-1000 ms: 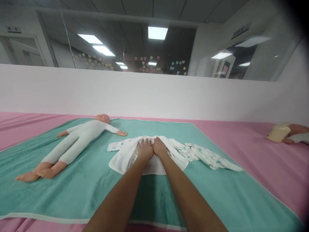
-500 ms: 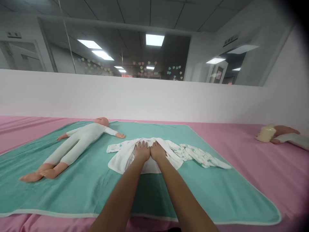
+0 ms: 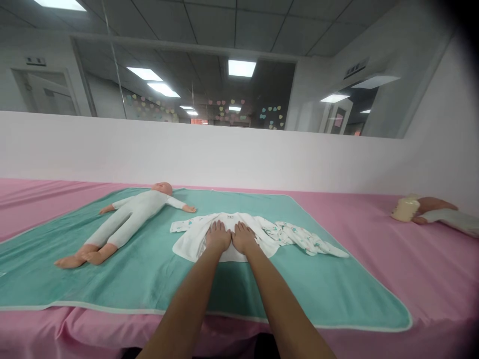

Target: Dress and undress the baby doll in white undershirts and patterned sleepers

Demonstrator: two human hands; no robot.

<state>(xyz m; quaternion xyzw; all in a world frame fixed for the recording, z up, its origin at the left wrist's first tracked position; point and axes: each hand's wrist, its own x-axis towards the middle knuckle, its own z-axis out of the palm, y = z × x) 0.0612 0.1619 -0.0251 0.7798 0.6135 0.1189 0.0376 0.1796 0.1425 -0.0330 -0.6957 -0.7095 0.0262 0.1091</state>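
Note:
A small white baby top (image 3: 232, 255) with green-patterned sleeves lies opened out in front of me. Its right sleeve (image 3: 312, 243) stretches out long and crumpled, while the left sleeve (image 3: 181, 226) looks short. My left hand (image 3: 218, 236) rests flat on the inside of the top, fingers pointing away from me. Beside it, my right hand (image 3: 244, 236) lies flat in the same way, the thumbs close together. Just beyond the fingertips a small printed label (image 3: 230, 217) shows at the neckline.
A baby doll (image 3: 140, 209) in a white bodysuit lies on its back at the left of the green blanket (image 3: 299, 299). Pink cloth (image 3: 374, 239) covers the surface beneath. To the far right are a cream-coloured bottle (image 3: 405, 208) and another doll (image 3: 449, 217), partly cut off.
Both hands have slid slightly toward me and apart over the top, away from the neckline label. The whole view has shifted a little.

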